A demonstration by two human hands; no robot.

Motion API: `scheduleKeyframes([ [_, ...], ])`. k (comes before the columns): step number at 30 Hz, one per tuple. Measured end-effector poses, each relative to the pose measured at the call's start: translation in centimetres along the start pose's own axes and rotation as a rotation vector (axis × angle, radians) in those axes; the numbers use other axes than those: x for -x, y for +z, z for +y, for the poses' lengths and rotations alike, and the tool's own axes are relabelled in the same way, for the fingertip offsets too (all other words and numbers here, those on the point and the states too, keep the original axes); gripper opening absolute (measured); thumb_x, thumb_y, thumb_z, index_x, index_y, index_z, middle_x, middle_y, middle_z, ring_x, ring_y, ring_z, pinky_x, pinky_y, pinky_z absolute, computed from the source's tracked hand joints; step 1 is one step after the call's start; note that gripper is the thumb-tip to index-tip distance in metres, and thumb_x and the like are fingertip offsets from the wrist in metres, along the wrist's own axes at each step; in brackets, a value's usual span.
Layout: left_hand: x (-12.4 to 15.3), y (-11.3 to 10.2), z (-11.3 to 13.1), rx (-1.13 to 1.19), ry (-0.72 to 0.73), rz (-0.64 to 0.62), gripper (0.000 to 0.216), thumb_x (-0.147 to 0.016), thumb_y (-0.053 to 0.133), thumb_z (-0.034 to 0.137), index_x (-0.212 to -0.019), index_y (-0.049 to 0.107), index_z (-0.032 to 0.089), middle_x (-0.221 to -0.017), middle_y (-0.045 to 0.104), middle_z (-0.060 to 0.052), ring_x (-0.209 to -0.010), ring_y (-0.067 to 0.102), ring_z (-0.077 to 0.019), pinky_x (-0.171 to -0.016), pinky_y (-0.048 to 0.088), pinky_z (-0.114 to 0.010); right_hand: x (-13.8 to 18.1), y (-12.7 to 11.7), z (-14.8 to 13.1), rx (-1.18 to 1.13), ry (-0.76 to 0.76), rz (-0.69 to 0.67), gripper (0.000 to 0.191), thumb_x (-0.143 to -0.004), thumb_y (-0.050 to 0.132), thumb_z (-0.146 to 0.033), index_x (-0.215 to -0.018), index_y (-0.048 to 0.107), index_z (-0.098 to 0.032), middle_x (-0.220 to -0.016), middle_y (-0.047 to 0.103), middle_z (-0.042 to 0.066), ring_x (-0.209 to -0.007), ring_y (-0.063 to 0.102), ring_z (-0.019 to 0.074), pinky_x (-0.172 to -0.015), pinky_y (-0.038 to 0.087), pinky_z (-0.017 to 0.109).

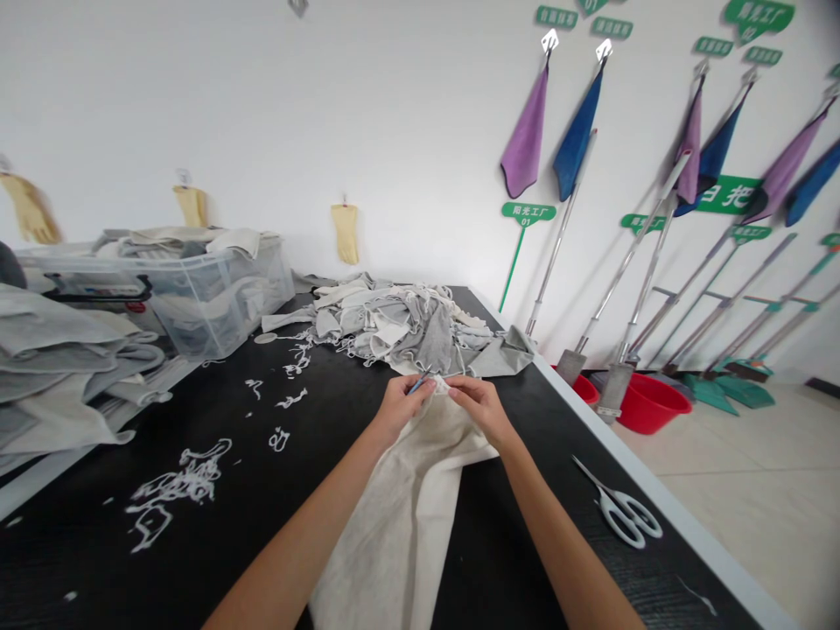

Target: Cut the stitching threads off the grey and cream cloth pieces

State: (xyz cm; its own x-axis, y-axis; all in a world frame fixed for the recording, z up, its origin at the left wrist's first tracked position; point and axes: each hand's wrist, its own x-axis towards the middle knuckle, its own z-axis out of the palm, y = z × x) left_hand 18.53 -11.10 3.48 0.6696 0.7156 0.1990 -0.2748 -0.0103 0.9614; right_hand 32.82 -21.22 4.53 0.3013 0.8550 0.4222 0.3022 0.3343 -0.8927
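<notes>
Black, faintly grained counter (518,534): from where I stand, it is the working surface. A heap of grey and off-white fabric pieces (394,319) lies across its far part. Nearer the person, one separate off-white fabric strip (410,525) lies lengthwise. Its long axis runs from the person's side of the counter forward to the left hand (399,409) and right hand (482,409). Governing relation: the strip's far end is positioned between the hands, with the bulk trailing back toward the person. Neither hand appears clearly nearer that end; both meet there. Right hand: thumb and fingers pinch the white edge. Left hand: fingers grip a slim blue implement at the same edge. White-handled scissors (620,507) rest to the right, unheld, tips pointing away from the person. White thread scraps (187,481) lie to the left. Smallest item: the blue implement (416,385); its exact type cannot be determined.
</notes>
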Motion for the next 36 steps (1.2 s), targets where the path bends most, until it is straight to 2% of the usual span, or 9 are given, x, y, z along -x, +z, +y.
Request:
scheduleKeyframes([
  [8, 0.0, 0.1, -0.2, -0.005, -0.038, 0.001, 0.045, -0.069, 0.075, 0.056, -0.063, 0.058, 0.015, -0.044, 0.034, 0.01, -0.04, 0.023, -0.0034, -0.042, 0.014, -0.021, -0.6, 0.5, 0.5, 0.161, 0.008, 0.14, 0.027, -0.077, 0.071, -0.044, -0.083, 0.076, -0.018, -0.084, 0.074, 0.008, -0.076, 0.066, 0.0211, -0.07, 0.052, 0.032],
  [14, -0.1, 0.2, -0.2, -0.02, -0.022, 0.045, 0.046, -0.068, 0.075, 0.057, -0.061, 0.056, 0.015, -0.045, 0.035, 0.01, -0.041, 0.024, -0.0038, -0.042, 0.015, -0.021, -0.3, 0.3, -1.1, 0.144, -0.033, 0.087, 0.031, -0.086, 0.061, -0.045, -0.088, 0.076, -0.018, -0.089, 0.075, 0.007, -0.085, 0.067, 0.0222, -0.075, 0.05, 0.031],
  [19, -0.1, 0.1, -0.3, -0.034, 0.008, 0.062, 0.046, -0.069, 0.075, 0.055, -0.057, 0.054, 0.016, -0.045, 0.035, 0.01, -0.042, 0.024, -0.0042, -0.044, 0.017, -0.021, 0.2, 0.8, -2.3, 0.277, -0.125, 0.081, 0.038, -0.093, 0.05, -0.046, -0.086, 0.075, -0.018, -0.087, 0.073, 0.007, -0.083, 0.066, 0.0208, -0.076, 0.049, 0.031],
  [24, -0.3, 0.0, -0.7, -0.047, 0.021, 0.068, 0.043, -0.067, 0.076, 0.055, -0.062, 0.062, 0.014, -0.045, 0.039, 0.009, -0.043, 0.028, -0.0049, -0.046, 0.021, -0.022, 0.1, 2.0, -1.9, 0.507, -0.175, 0.24, 0.026, -0.079, 0.069, -0.045, -0.079, 0.073, -0.019, -0.079, 0.072, 0.006, -0.074, 0.063, 0.0192, -0.072, 0.047, 0.03],
  [26, -0.4, 0.0, -0.9, -0.058, 0.019, 0.085, 0.042, -0.068, 0.075, 0.055, -0.066, 0.065, 0.014, -0.045, 0.04, 0.009, -0.043, 0.028, -0.0052, -0.047, 0.022, -0.022, 0.0, 2.2, -1.6, 0.524, -0.163, 0.268, 0.023, -0.08, 0.068, -0.041, -0.076, 0.072, -0.019, -0.076, 0.071, 0.005, -0.07, 0.061, 0.0177, -0.07, 0.045, 0.03],
  [30, -0.7, -0.2, -1.3, -0.083, 0.019, 0.109, 0.04, -0.07, 0.074, 0.053, -0.074, 0.07, 0.013, -0.043, 0.04, 0.009, -0.042, 0.029, -0.0058, -0.047, 0.023, -0.022, -0.3, 1.9, -1.1, 0.403, -0.076, 0.229, 0.021, -0.082, 0.065, -0.038, -0.079, 0.073, -0.019, -0.079, 0.071, 0.005, -0.073, 0.061, 0.0179, -0.064, 0.042, 0.028],
  [33, -0.9, -0.4, -1.7, -0.101, 0.027, 0.113, 0.039, -0.072, 0.073, 0.052, -0.072, 0.069, 0.013, -0.043, 0.04, 0.009, -0.042, 0.03, -0.0059, -0.047, 0.023, -0.022, -0.5, 1.2, -0.8, 0.15, 0.051, 0.221, 0.022, -0.078, 0.069, -0.04, -0.079, 0.073, -0.018, -0.082, 0.071, 0.005, -0.077, 0.06, 0.0174, -0.066, 0.042, 0.027],
  [36, -1.0, -0.5, -1.9, -0.115, 0.039, 0.108, 0.04, -0.072, 0.073, 0.052, -0.072, 0.07, 0.013, -0.043, 0.04, 0.009, -0.042, 0.031, -0.006, -0.047, 0.024, -0.022, -0.7, 0.7, -1.0, -0.137, 0.211, 0.228, 0.021, -0.075, 0.073, -0.039, -0.076, 0.073, -0.018, -0.078, 0.069, 0.004, -0.072, 0.058, 0.0136, -0.066, 0.042, 0.024],
])
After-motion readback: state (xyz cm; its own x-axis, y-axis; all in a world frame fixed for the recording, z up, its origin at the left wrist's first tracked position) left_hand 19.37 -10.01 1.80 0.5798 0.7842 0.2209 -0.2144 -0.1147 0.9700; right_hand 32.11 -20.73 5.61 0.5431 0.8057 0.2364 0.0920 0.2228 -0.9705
